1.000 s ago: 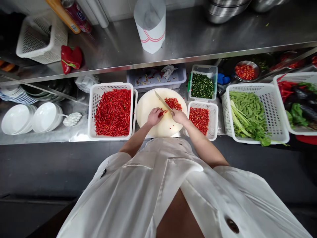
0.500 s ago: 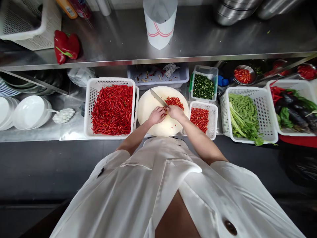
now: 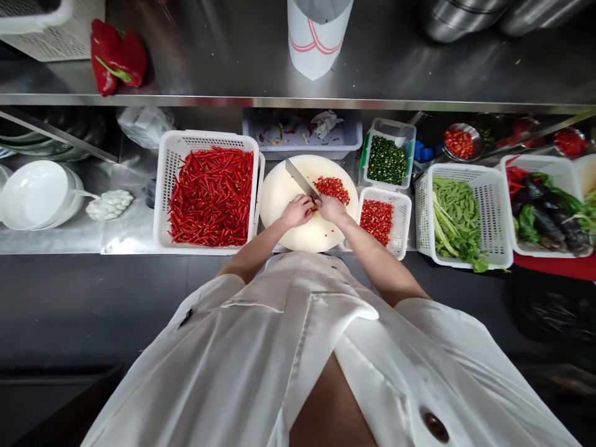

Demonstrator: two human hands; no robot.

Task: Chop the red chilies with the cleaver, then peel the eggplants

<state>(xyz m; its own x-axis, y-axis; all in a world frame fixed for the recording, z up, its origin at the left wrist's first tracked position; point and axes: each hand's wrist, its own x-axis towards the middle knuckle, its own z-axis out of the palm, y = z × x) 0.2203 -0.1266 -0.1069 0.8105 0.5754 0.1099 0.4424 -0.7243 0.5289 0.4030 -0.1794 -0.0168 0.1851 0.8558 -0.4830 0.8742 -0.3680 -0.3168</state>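
Right hand [image 3: 330,209] grasps the long metal knife [image 3: 302,177] over the round white cutting board [image 3: 284,192]; left hand [image 3: 298,211] presses red chilli pieces [image 3: 313,209] beside the blade. The chopped red chillies [image 3: 332,189] lie on the board, beyond the right hand.

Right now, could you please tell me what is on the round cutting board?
Chopped red chillies, and a knife held in the right hand, with the left hand beside it. Whatever lies directly under the hands is covered.
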